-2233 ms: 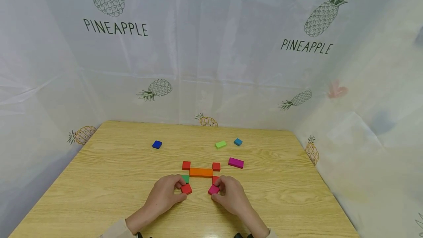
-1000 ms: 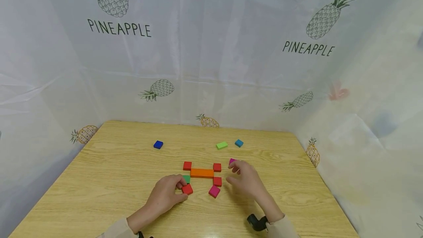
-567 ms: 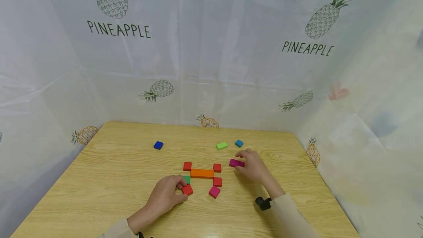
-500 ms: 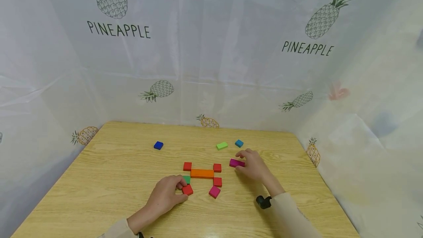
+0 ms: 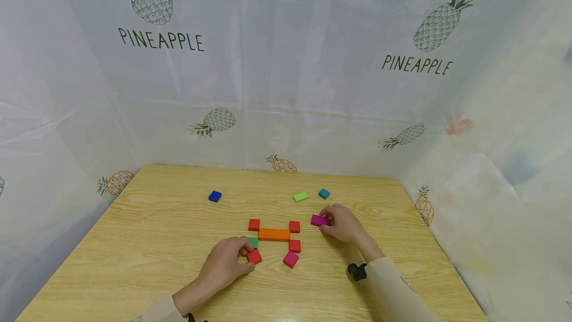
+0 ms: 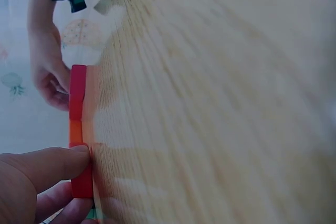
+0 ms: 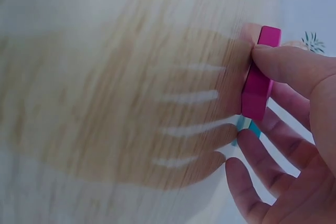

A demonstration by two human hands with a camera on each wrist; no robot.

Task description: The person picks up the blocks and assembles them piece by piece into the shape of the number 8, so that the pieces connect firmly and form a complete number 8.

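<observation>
In the head view, the magenta bar (image 5: 319, 220) lies on the right half of the surface (image 5: 156, 222), its long axis roughly along the far edge, the right end canted slightly toward the near side. The right hand (image 5: 341, 223) is the nearer by far, pinching that right end between thumb and fingers and leaving the left end bare. The left hand (image 5: 225, 262) sits well apart, across the layout toward the left edge, gripping the held red (image 5: 254, 256). Between the bar and the left hand stand the far right red (image 5: 295, 226), just beside the bar's bare end, and the orange bar (image 5: 274, 234); the near right red (image 5: 295, 245) and pink block (image 5: 291, 259) lie nearer the person. The far left red (image 5: 254, 224) and partly covered green block (image 5: 253, 242) flank the orange bar's left end. Lime (image 5: 301, 197) and teal (image 5: 324, 194) blocks lie beyond the magenta bar toward the far edge; the blue block (image 5: 215, 196) is toward the far left corner. The left wrist view shows the thumb against the held red, with fingers behind it. In the right wrist view, the thumb presses the magenta bar's side, other fingers spread past it; how firm the grasp is, I cannot tell.
</observation>
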